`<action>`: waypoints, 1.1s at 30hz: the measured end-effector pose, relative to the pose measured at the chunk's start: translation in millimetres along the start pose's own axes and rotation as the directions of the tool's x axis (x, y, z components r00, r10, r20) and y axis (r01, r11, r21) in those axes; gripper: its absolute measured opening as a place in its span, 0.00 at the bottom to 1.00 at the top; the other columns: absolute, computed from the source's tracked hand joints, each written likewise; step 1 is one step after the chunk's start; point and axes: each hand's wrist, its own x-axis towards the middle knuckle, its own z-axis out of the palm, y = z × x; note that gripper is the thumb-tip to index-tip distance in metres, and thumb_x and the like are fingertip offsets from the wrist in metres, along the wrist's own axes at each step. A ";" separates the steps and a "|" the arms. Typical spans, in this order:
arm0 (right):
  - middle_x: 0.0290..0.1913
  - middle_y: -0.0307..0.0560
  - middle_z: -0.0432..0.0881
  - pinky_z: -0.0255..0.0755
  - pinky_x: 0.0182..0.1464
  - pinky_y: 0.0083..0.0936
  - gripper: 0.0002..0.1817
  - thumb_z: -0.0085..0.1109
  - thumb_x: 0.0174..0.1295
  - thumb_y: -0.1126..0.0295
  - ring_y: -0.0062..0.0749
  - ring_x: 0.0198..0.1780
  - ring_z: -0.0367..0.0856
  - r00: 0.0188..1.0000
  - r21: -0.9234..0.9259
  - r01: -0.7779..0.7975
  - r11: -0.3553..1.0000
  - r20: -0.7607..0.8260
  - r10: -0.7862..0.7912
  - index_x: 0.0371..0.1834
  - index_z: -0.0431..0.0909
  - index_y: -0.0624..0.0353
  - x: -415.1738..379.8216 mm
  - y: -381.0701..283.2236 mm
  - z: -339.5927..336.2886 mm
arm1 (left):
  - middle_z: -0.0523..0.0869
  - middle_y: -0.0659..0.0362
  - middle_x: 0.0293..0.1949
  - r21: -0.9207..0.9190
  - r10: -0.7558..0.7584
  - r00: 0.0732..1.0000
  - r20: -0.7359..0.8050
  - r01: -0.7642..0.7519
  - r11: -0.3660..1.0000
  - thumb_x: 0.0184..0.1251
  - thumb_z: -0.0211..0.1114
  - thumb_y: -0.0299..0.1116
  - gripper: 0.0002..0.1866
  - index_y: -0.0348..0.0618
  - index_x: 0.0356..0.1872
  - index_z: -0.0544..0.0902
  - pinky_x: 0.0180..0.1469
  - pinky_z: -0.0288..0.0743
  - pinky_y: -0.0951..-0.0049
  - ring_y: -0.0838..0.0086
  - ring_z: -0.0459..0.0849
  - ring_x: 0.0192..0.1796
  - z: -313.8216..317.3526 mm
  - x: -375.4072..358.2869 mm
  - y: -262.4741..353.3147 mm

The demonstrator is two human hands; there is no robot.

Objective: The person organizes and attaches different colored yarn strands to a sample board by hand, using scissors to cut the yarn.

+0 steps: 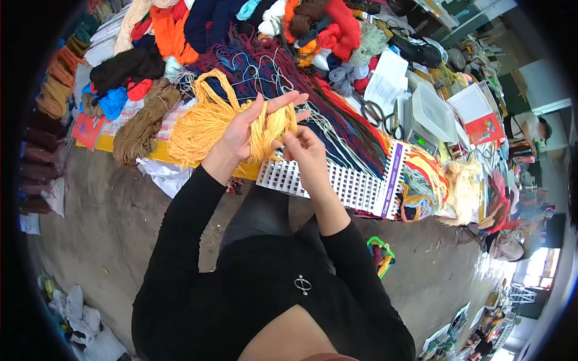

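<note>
A bundle of yellow yarn [272, 133] loops around the fingers of my left hand [239, 131], which is turned palm up with the fingertips poking out past the strands. My right hand [310, 157] is closed in a pinch at the right edge of that bundle, on strands of the same yarn. A larger skein of yellow yarn [198, 135] lies on the table just left of my left hand and runs up to it. Below my right hand sits a white card with rows of holes [355, 188], and many dark blue and red threads [337, 129] lie behind it.
Brown yarn [144, 123] hangs over the table edge at left. Orange yarn [171, 36] and other skeins are heaped at the back. To the right are scissors [394, 123], a scale with a green display [421, 141] and a clear plastic container [435, 114]. Another person [527, 127] is at far right.
</note>
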 end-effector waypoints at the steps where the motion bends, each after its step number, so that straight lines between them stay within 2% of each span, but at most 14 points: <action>1: 0.29 0.35 0.76 0.62 0.29 0.13 0.08 0.57 0.65 0.69 0.14 0.25 0.69 1.000 -0.086 0.014 0.996 0.027 -0.012 0.40 0.76 0.62 -1.3 -3.9 2.6 | 0.54 0.50 0.72 0.003 -0.002 1.000 -0.017 0.002 1.000 0.75 0.33 0.55 0.35 0.36 0.70 0.56 0.64 0.70 0.63 0.55 0.57 0.72 1.9 -0.3 -1.8; 10: 0.30 0.36 0.73 0.62 0.29 0.14 0.09 0.55 0.67 0.69 0.16 0.26 0.68 0.993 0.026 0.098 0.995 -0.075 -0.096 0.39 0.76 0.65 1.0 2.8 -13.9 | 0.51 0.49 0.73 -0.313 -0.031 0.976 0.216 0.099 0.945 0.74 0.36 0.55 0.35 0.39 0.71 0.54 0.61 0.74 0.61 0.51 0.53 0.73 -9.0 -1.9 1.2; 13: 0.25 0.36 0.73 0.60 0.28 0.13 0.10 0.54 0.68 0.66 0.16 0.25 0.68 0.997 0.274 -0.052 0.960 -0.044 0.067 0.38 0.76 0.63 -2.3 -3.8 -12.0 | 0.52 0.48 0.73 -0.127 -0.054 0.974 -0.221 0.026 0.992 0.74 0.36 0.55 0.35 0.39 0.71 0.53 0.49 0.82 0.69 0.51 0.53 0.73 9.4 -2.4 2.4; 15: 0.26 0.37 0.75 0.59 0.27 0.12 0.11 0.54 0.67 0.64 0.16 0.24 0.67 0.993 0.183 -0.100 0.978 0.077 0.088 0.37 0.76 0.62 -0.3 2.4 -23.4 | 0.55 0.45 0.71 -0.297 -0.018 0.992 0.127 0.055 0.953 0.73 0.38 0.56 0.36 0.36 0.70 0.54 0.60 0.74 0.64 0.52 0.55 0.73 -14.9 -1.9 1.8; 17: 0.27 0.38 0.75 0.58 0.27 0.12 0.11 0.55 0.67 0.64 0.15 0.23 0.66 0.983 0.097 -0.163 0.982 0.098 0.154 0.35 0.76 0.62 -2.8 -1.7 -23.7 | 0.55 0.45 0.71 -0.311 -0.013 0.991 0.137 0.056 0.949 0.73 0.39 0.56 0.36 0.36 0.70 0.54 0.61 0.74 0.64 0.53 0.54 0.73 -14.0 -2.6 4.9; 19: 0.34 0.39 0.76 0.60 0.29 0.12 0.10 0.55 0.67 0.65 0.15 0.25 0.68 0.994 -0.101 -0.091 0.991 0.043 0.096 0.35 0.76 0.62 -1.2 3.4 -28.3 | 0.56 0.44 0.71 -0.271 -0.009 1.000 0.013 0.012 0.962 0.73 0.40 0.56 0.37 0.35 0.71 0.53 0.56 0.78 0.66 0.54 0.54 0.73 -7.6 -4.2 8.4; 22: 0.49 0.39 0.74 0.66 0.39 0.13 0.07 0.54 0.66 0.70 0.17 0.40 0.73 0.861 -0.557 0.370 0.743 -0.095 -0.499 0.35 0.77 0.62 -2.8 -7.9 -39.2 | 0.63 0.41 0.67 -0.160 -0.209 0.973 -0.099 0.192 0.968 0.74 0.42 0.52 0.33 0.32 0.68 0.59 0.23 0.79 0.82 0.56 0.73 0.62 -12.1 -4.9 19.7; 24: 0.52 0.46 0.76 0.69 0.52 0.20 0.09 0.50 0.68 0.71 0.23 0.51 0.75 0.793 -0.353 0.467 0.811 -0.239 -0.560 0.44 0.76 0.67 -7.7 -31.7 -48.3 | 0.69 0.41 0.61 -0.116 -0.465 0.883 -0.060 0.457 0.882 0.75 0.42 0.52 0.33 0.31 0.66 0.62 0.16 0.72 0.84 0.63 0.83 0.43 -52.8 -10.1 34.6; 26: 0.55 0.55 0.76 0.64 0.66 0.44 0.15 0.48 0.69 0.69 0.39 0.59 0.74 0.861 0.327 0.496 0.804 -0.301 -0.409 0.53 0.71 0.68 -14.5 -51.1 -88.2 | 0.78 0.47 0.47 -0.270 -0.368 0.924 0.106 0.383 0.883 0.75 0.43 0.50 0.31 0.30 0.64 0.63 0.13 0.68 0.85 0.74 0.78 0.30 -86.7 -21.5 74.1; 29: 0.51 0.53 0.75 0.65 0.66 0.39 0.14 0.54 0.66 0.70 0.40 0.58 0.71 0.881 0.649 0.472 0.597 -0.329 -0.339 0.52 0.70 0.65 -36.5 -83.9 -183.9 | 0.80 0.51 0.41 -0.588 -0.317 0.908 0.274 0.419 0.692 0.76 0.43 0.45 0.27 0.29 0.62 0.64 0.17 0.72 0.83 0.77 0.76 0.26 -144.0 -40.9 168.9; 30: 0.46 0.50 0.75 0.68 0.61 0.33 0.11 0.51 0.67 0.69 0.36 0.52 0.74 0.838 0.613 0.543 0.575 -0.444 -0.318 0.48 0.70 0.64 -44.5 -96.0 -215.9 | 0.80 0.52 0.44 0.026 0.132 0.978 -0.164 -0.130 0.991 0.76 0.44 0.42 0.24 0.29 0.60 0.65 0.24 0.79 0.76 0.74 0.79 0.30 -197.7 -67.8 214.5; 31: 0.43 0.47 0.75 0.70 0.53 0.27 0.09 0.50 0.68 0.69 0.32 0.45 0.74 0.835 0.408 0.528 0.745 -0.412 -0.366 0.44 0.71 0.63 -59.0 -109.9 -265.2 | 0.80 0.52 0.47 0.481 0.466 0.486 -0.740 -0.103 0.871 0.75 0.45 0.40 0.23 0.30 0.61 0.66 0.38 0.83 0.68 0.69 0.82 0.41 -96.4 -54.3 206.0; 32: 0.39 0.43 0.73 0.69 0.44 0.23 0.07 0.48 0.69 0.68 0.27 0.38 0.71 0.865 0.521 0.501 0.690 -0.275 -0.420 0.40 0.71 0.61 -67.6 -126.2 -320.3 | 0.79 0.50 0.52 0.942 0.673 0.732 -0.107 -0.141 0.303 0.74 0.46 0.38 0.23 0.29 0.60 0.67 0.54 0.77 0.63 0.65 0.80 0.51 -136.6 -91.4 254.5; 33: 0.34 0.40 0.72 0.66 0.39 0.20 0.08 0.51 0.68 0.66 0.24 0.33 0.68 0.737 0.219 0.606 0.764 -0.517 -0.436 0.36 0.71 0.58 -83.0 -139.9 -404.1 | 0.66 0.47 0.65 0.446 0.645 0.722 -0.250 -0.505 0.739 0.62 0.53 0.27 0.33 0.38 0.70 0.56 0.63 0.68 0.64 0.64 0.77 0.56 -128.9 -95.7 292.0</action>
